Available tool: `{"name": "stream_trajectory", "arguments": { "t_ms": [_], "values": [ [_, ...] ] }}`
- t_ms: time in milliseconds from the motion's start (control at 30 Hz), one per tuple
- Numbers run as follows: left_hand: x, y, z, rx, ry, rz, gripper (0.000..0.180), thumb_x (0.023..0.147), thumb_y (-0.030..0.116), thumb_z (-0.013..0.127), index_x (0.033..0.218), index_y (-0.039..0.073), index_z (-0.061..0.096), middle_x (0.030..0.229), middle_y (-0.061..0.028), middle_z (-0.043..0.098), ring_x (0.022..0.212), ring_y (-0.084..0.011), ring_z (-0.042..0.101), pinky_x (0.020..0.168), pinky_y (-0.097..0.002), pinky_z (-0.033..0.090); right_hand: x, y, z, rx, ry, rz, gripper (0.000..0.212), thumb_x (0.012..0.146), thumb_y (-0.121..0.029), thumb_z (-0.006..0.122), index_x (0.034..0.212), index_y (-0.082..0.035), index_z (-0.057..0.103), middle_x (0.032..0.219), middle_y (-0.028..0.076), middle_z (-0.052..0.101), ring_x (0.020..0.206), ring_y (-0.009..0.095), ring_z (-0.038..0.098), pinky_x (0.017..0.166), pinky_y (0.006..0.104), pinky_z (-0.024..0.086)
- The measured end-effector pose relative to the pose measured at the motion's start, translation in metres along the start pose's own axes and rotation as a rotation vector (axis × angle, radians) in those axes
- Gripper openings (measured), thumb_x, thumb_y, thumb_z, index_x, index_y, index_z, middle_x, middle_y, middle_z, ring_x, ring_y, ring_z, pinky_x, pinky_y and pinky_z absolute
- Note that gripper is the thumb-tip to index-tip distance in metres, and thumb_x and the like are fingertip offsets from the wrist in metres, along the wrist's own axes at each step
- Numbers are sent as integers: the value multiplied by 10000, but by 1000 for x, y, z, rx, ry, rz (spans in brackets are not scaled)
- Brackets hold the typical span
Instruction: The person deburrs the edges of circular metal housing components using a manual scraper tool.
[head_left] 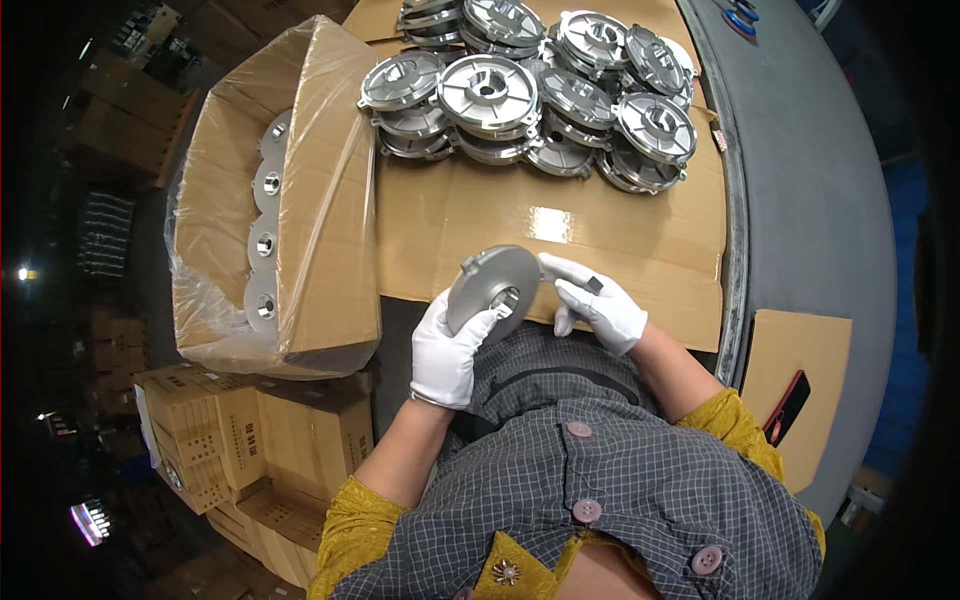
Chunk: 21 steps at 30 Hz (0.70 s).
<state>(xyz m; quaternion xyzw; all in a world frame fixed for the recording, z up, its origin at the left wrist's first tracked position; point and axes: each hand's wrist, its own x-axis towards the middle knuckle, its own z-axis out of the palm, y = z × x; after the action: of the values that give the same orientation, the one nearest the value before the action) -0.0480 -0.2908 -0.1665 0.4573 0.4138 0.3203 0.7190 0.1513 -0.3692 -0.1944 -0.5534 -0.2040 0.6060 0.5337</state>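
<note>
Left gloved hand (445, 352) pinches a round metal end cover (492, 280) by its near-left rim, thumb across the face; a firm grip there should keep it steady. Just right of the cover, the right gloved hand (606, 313) is half-curled, a small dark block (595, 285) at its fingers, whether pinched I can't tell. Beyond both hands sit stacked covers (463, 88), best not knocked.

There were two white-gloved hands (445, 360), with one flanged metal cover (478, 285) in the left. To their left, four metal discs (261, 262) showed inside one plastic-lined carton (332, 225). Beyond the hands, piled covers (513, 103) overlapped too much to count. To their right lay one smartphone (790, 407); nearer was one brooch (506, 572).
</note>
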Motion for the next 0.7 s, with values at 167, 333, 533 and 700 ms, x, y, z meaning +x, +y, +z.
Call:
{"name": "stream_trajectory", "arguments": {
  "t_ms": [167, 333, 533, 700],
  "values": [
    [5, 8, 1, -364, -78, -159, 420, 918, 67, 586, 1315, 12, 462, 1249, -81, 567, 1134, -184, 557, 988, -344, 452, -1, -12, 2, 280, -187, 63, 352, 954, -180, 576, 1242, 16, 522, 871, 63, 639, 636, 119, 605, 604, 244, 514],
    [3, 24, -7, -459, -224, -259, 560, 1044, 367, 291, 1445, -24, 273, 1438, -182, 391, 1312, -287, 427, 1094, -442, 366, -3, -17, 4, 294, -188, 42, 323, 946, -173, 584, 1189, 36, 543, 859, 69, 639, 622, 109, 607, 567, 234, 518],
    [5, 34, -9, -482, -320, -297, 621, 1042, 421, 219, 1437, -57, 256, 1452, -227, 360, 1337, -328, 395, 1105, -460, 356, 0, -14, 3, 449, -203, 78, 309, 950, -172, 566, 1160, 54, 555, 809, 59, 637, 589, 93, 598, 532, 212, 510],
    [6, 32, -3, -513, -276, -324, 620, 1044, 416, 199, 1411, -73, 304, 1419, -212, 403, 1304, -310, 436, 1075, -443, 384, 3, -17, 0, 411, -175, 58, 294, 951, -173, 562, 1136, 56, 564, 787, 50, 633, 577, 87, 589, 517, 205, 502]
  ]
}}
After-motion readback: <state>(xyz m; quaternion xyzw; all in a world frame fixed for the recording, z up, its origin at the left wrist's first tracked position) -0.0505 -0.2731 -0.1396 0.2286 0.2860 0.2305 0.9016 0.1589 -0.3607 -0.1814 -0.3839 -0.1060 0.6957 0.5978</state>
